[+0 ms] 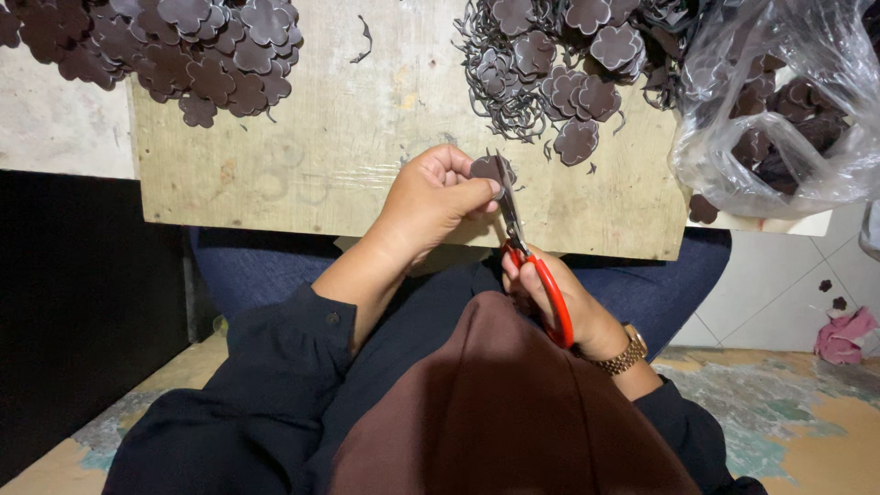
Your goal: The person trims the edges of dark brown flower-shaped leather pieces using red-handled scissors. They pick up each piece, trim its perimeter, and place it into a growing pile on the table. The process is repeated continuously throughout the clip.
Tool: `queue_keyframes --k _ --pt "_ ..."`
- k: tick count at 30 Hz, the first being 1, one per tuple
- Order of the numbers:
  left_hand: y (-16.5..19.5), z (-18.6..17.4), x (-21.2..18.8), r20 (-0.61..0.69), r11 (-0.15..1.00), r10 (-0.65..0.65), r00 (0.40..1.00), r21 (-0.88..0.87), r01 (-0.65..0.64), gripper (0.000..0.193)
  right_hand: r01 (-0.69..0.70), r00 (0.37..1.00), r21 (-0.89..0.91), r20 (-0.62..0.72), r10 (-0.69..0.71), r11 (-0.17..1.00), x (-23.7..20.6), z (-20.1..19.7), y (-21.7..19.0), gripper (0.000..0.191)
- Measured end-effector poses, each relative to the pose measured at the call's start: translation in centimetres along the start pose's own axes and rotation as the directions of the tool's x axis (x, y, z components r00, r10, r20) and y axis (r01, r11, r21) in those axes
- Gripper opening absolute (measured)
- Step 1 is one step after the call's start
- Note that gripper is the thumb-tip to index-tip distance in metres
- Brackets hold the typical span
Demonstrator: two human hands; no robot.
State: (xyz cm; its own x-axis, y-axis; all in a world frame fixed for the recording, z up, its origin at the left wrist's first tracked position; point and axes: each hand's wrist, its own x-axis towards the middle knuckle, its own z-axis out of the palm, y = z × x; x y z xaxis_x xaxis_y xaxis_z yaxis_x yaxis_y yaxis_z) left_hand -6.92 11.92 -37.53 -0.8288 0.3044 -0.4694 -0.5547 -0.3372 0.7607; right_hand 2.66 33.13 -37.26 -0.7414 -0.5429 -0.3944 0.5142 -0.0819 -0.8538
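Note:
My left hand (pixel 431 197) pinches a small dark brown flower-shaped piece (pixel 486 169) above the front edge of a wooden board (pixel 348 137). My right hand (pixel 559 298) grips red-handled scissors (pixel 536 275) whose blades point up and meet the edge of that piece. A gold wristwatch (pixel 628 351) sits on my right wrist. Both sleeves are dark.
A heap of cut flower shapes (pixel 183 50) lies at the board's back left. A second pile mixed with thin trimmings (pixel 550 73) lies at the back right, beside a clear plastic bag (pixel 779 101) holding more pieces. A pink cloth (pixel 843 335) lies on the tiled floor at right.

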Motion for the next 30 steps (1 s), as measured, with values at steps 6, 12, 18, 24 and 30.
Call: queue_keyframes --k 6,12,18,24,30 --pt "0.09 0.15 0.39 -0.005 1.000 -0.019 1.000 0.017 0.019 0.016 0.019 1.000 0.019 0.006 -0.019 1.000 0.19 -0.13 0.11 0.045" --pt "0.23 0.21 0.62 -0.019 0.997 -0.038 0.999 0.072 0.040 0.016 0.026 0.999 0.028 0.022 -0.027 0.999 0.30 -0.32 0.34 0.045" --pt "0.26 0.16 0.48 -0.019 0.997 -0.040 0.999 0.060 0.041 0.017 0.005 0.999 0.083 0.039 -0.008 0.997 0.15 -0.28 0.43 0.045" --pt "0.00 -0.07 0.58 -0.010 0.996 -0.036 0.999 0.075 0.036 0.017 -0.001 0.999 0.105 0.045 -0.003 0.995 0.28 -0.27 0.55 0.047" --pt "-0.29 -0.50 0.96 0.019 0.998 -0.061 0.998 0.016 0.061 0.018 -0.045 0.999 0.168 0.030 0.040 0.985 0.40 -0.38 0.78 0.052"
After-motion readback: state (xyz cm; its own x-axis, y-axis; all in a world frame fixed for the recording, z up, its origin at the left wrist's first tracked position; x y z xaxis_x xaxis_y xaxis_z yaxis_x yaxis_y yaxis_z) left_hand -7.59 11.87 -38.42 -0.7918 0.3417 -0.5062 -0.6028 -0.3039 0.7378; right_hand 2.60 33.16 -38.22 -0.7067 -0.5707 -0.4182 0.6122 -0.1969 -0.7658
